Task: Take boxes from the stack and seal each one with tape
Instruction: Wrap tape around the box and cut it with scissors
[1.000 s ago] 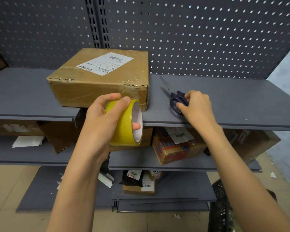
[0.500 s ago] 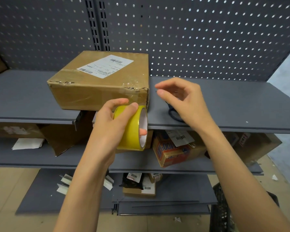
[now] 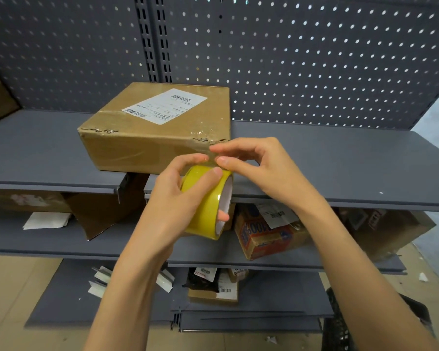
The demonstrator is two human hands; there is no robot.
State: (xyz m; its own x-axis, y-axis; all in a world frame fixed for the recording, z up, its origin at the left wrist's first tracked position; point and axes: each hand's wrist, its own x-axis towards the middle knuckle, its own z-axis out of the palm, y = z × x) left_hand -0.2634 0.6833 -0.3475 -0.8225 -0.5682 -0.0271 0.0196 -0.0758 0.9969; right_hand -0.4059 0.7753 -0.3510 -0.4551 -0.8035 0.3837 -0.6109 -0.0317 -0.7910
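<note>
Head view: left hand (image 3: 173, 198) holds tape roll (image 3: 205, 206), core facing right.

The light is even and fairly soft, bright enough to read colours, with no hard shadows on the top shelf (image 3: 340, 158). Small bright dots shine through the holes of the pegboard (image 3: 314, 59). The tape (image 3: 208, 206) shows a pale sheen on its glossy side. Fingertips of both hands are slightly motion-blurred. The wide lens bows the shelf edges and stretches the forearms toward the bottom corners. Lower shelves sit in dimmer shade.
</note>
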